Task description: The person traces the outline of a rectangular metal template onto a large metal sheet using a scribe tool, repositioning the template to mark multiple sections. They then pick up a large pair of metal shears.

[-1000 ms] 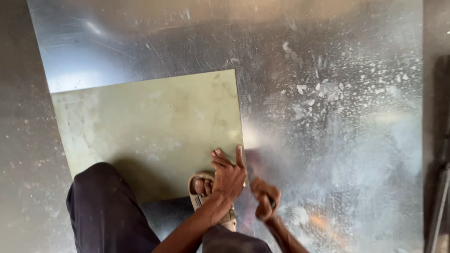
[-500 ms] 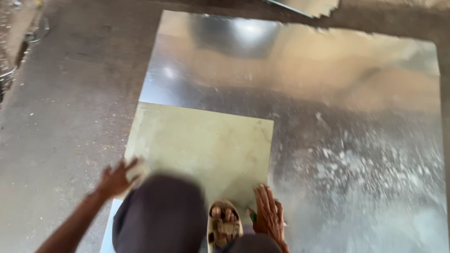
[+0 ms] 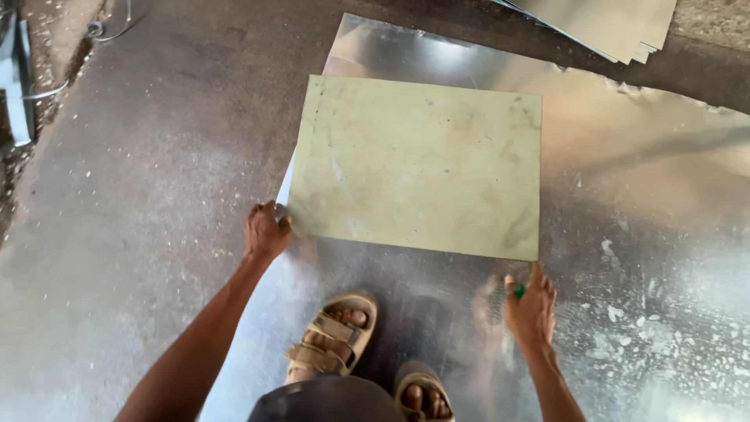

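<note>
Your left hand (image 3: 266, 231) curls its fingers on the near-left corner of the greenish panel (image 3: 418, 168). Your right hand (image 3: 531, 306) pinches a small green object (image 3: 518, 291), mostly hidden, at the panel's near-right corner over the metal sheet (image 3: 648, 203).

the large metal sheet (image 3: 625, 195) is bright galvanised steel, glossy and reflective, with a mottled, spangled finish. the rectangular panel (image 3: 418, 164) lying on it is matt, pale green-yellow, stained and scuffed. the floor (image 3: 141, 156) is rough grey concrete, dusty. the stacked sheets (image 3: 617, 23) are dull metal. the sandals (image 3: 332, 336) have tan woven straps.
</note>
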